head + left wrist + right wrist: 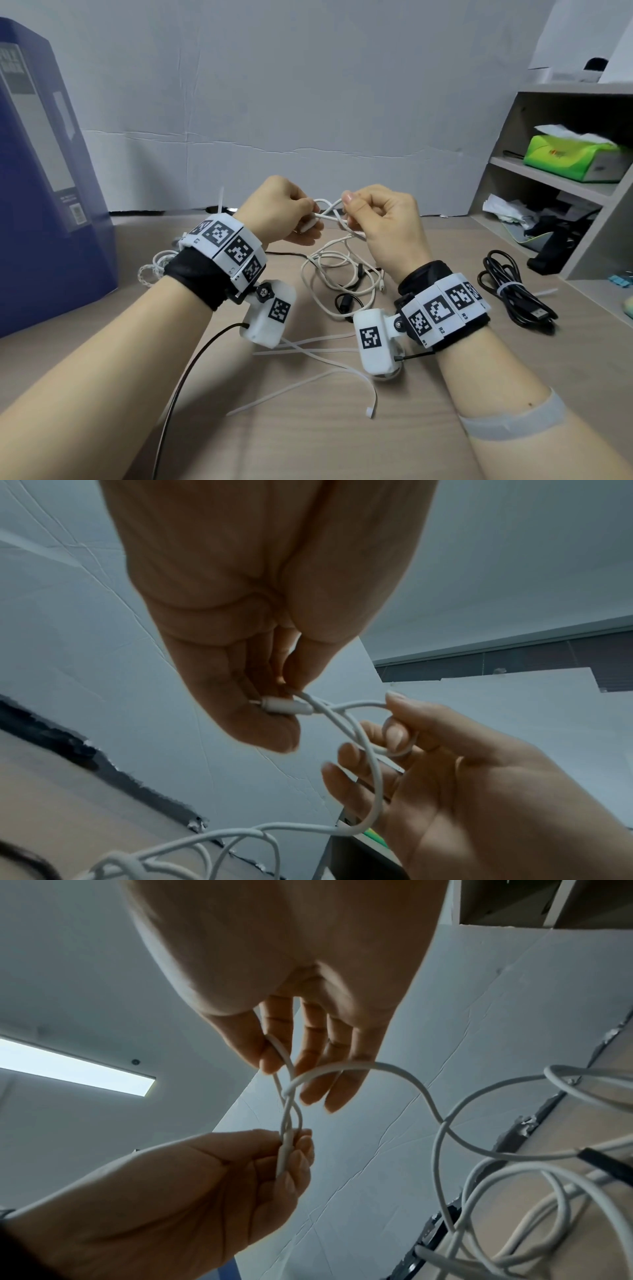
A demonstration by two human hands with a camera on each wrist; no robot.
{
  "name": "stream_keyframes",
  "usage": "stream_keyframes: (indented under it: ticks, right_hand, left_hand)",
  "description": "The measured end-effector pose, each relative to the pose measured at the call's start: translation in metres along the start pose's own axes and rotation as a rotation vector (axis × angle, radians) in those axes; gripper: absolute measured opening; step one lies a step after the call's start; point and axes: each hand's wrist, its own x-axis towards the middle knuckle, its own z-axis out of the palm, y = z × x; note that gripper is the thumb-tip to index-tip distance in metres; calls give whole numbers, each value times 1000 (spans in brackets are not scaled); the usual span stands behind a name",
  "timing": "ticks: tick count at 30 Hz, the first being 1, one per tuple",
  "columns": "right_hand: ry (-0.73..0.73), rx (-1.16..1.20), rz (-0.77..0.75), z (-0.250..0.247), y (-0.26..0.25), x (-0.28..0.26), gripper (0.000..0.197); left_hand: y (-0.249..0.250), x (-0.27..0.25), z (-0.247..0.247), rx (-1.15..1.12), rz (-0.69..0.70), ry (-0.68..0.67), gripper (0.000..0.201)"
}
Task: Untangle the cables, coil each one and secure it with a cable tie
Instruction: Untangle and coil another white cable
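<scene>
While the plug end of the white cable (359,739) is pinched by the left hand (281,209) and a loop by the right hand (383,222), the crossing could be tightened into a knot if pulled apart.

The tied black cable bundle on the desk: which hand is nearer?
Right. The right hand is raised left of the black cable bundle; the left hand is farther left.

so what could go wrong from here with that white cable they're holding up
1. The left hand pinches the plug end while the right hand holds a loop of the white cable; pulling apart could tighten the crossing into a knot.
2. The slack runs down into the tangle with a black cable, so lifting may drag that along.
3. The loose cable ties beneath the wrists could get swept aside.
</scene>
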Motion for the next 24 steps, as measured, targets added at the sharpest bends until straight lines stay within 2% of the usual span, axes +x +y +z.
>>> stream_keyframes:
  ticks: [6,10,13,18,24]
  right_hand:
    - [-115,-21,141,-3,3,-2,49]
    - [-148,-12,181,-2,4,-2,43]
    - [-136,57,167,-2,-2,-2,39]
    - [-77,222,142,-9,-15,-3,42]
    - [-96,126,162,-14,-10,2,29]
  left_hand:
    - [2,0,0,185,155,-31,20]
    - [6,-2,1,215,186,-30,23]
    - [5,-2,-1,142,132,3,24]
    - [-2,0,-5,-44,36,59,22]
    - [8,0,-13,-286,74,150,23]
